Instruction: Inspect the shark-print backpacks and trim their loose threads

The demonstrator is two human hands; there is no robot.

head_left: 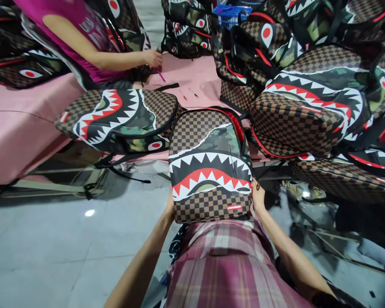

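Observation:
Between my hands is a checkered brown backpack (210,171) with a camouflage patch and a red-and-white shark mouth. Its front panel faces up, and its top end lies toward the pink table. A red lining shows along its open right edge. My left hand (170,206) is at the lower left side of the backpack, its fingers mostly hidden behind it. On the right side, my right hand (258,196) grips the lower edge, thumb side up. A small dark spot shows at its fingertips, too small to name.
Another shark backpack (122,115) lies to the left, its strap hanging over the table edge. Several more, including a large backpack (308,98), are piled at right. Small pens (189,94) lie on the pink table (199,77). A co-worker's hand (153,59) holds a purple strip. A blue basket (229,17) stands behind.

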